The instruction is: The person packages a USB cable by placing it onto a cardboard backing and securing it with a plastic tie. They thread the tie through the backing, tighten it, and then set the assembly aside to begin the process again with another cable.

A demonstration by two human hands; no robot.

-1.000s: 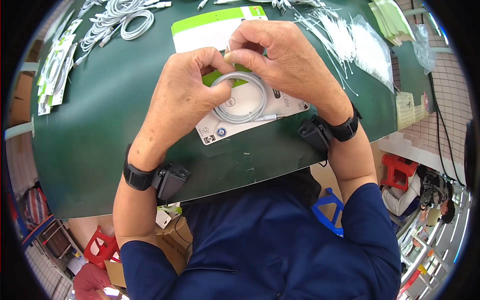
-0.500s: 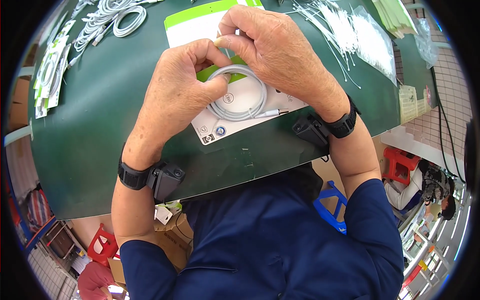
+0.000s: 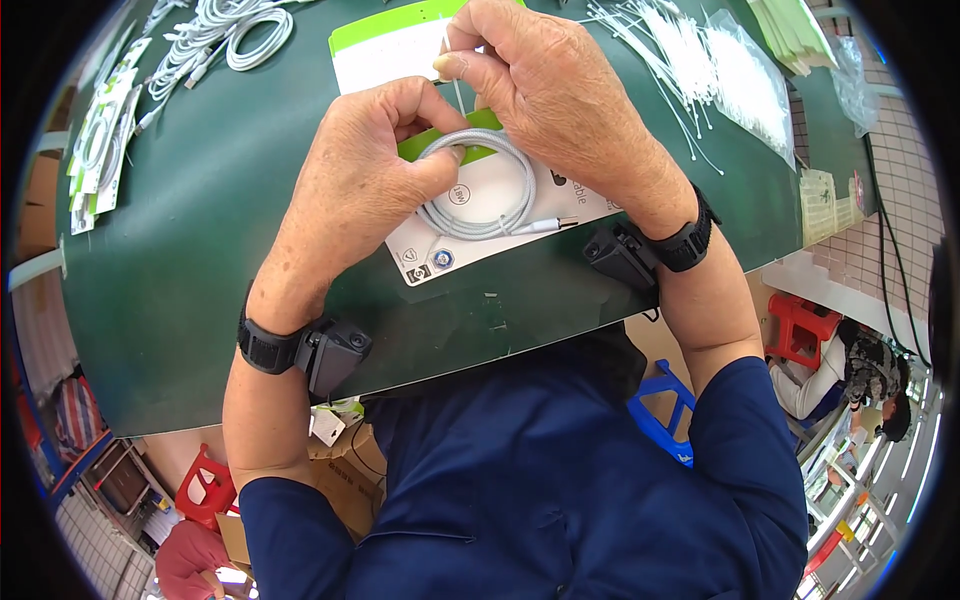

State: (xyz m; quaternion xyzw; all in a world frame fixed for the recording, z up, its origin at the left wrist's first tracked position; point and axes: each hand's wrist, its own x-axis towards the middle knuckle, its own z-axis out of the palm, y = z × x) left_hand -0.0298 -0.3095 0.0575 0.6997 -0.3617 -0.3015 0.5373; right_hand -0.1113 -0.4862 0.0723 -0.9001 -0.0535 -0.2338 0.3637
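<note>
A coiled grey-white braided cable (image 3: 527,190) lies against a white and green backing card (image 3: 410,262), its metal plug pointing right. My left hand (image 3: 385,165) grips card and coil together, the thumb over the coil and the fingers behind the card's green edge. Above it my right hand (image 3: 550,95) pinches a thin white cable tie (image 3: 459,97) between thumb and forefinger. The tie runs down from that pinch towards the card's green edge. Its lower end is hidden by the card and my left fingers.
Beyond my hands lies a stack of white and green cards (image 3: 385,50). Loose cables (image 3: 215,40) and carded cables (image 3: 100,150) are at the left. White cable ties (image 3: 665,60) and a plastic bag of ties (image 3: 745,90) lie at the right, near green-edged cards (image 3: 790,35).
My right hand has moved slightly up, away from my left fingers, and more of the white tie shows between the hands. The left hand keeps its hold on card and coil.
</note>
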